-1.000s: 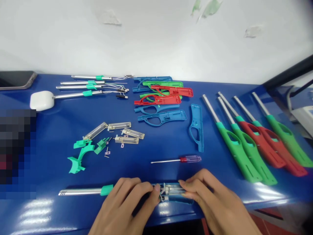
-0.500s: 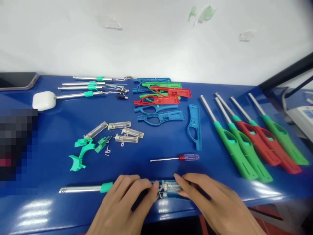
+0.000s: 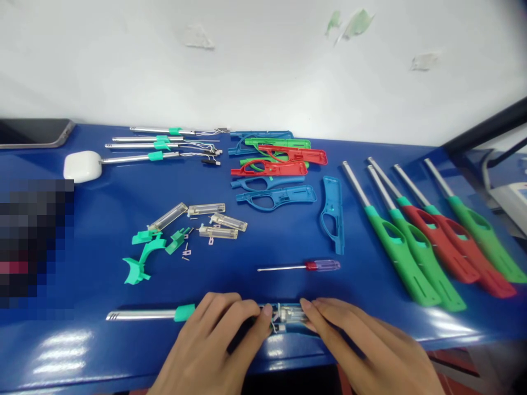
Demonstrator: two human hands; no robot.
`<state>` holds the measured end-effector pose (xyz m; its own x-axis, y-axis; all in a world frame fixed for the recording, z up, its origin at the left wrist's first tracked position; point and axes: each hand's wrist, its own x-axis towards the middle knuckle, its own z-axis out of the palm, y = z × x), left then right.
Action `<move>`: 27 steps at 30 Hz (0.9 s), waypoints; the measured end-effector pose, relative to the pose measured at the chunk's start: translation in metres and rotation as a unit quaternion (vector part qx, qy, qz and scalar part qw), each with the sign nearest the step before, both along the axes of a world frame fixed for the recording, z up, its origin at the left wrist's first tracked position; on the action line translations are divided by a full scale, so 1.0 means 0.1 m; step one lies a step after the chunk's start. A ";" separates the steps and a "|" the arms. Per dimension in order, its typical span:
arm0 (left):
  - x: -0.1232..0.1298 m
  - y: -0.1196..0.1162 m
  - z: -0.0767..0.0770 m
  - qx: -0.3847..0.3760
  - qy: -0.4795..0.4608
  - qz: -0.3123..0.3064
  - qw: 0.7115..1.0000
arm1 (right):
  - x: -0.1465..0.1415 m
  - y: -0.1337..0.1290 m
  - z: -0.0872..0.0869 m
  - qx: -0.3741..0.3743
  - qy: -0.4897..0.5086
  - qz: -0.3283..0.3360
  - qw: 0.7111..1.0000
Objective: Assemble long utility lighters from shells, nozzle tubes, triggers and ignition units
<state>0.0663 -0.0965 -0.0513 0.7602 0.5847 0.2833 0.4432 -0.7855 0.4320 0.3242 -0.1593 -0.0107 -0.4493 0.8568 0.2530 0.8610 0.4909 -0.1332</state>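
Lower centre of frame: left hand [image 3: 218, 340] and right hand [image 3: 366, 343], fingers clamped on blue plastic handle shell [image 3: 295, 328] containing clear rectangular plastic cartridge [image 3: 293, 314], silver metal tube [image 3: 142, 315] extending toward lower left

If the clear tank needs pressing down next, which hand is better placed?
Probably the right hand: its fingertips are already at the clear tank, while the left hand sits farther along, beside the green collar.
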 end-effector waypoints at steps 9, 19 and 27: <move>0.03 0.00 0.00 0.011 0.000 0.008 1.000 | 0.02 0.03 0.04 0.016 0.029 -0.015 0.999; 0.06 0.01 0.02 0.006 -0.016 0.015 1.000 | 0.09 -0.05 -0.16 -0.054 0.106 -0.048 0.992; 0.06 -0.01 0.02 -0.016 -0.035 0.025 0.999 | 0.12 0.11 -0.10 -0.198 0.137 -0.085 0.967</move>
<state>0.0721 -0.0974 -0.0494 0.7092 0.6310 0.3146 0.4496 -0.7484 0.4877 0.3359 -0.1484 -0.0210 -0.2569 0.9662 -0.0202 0.8305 0.2100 -0.5159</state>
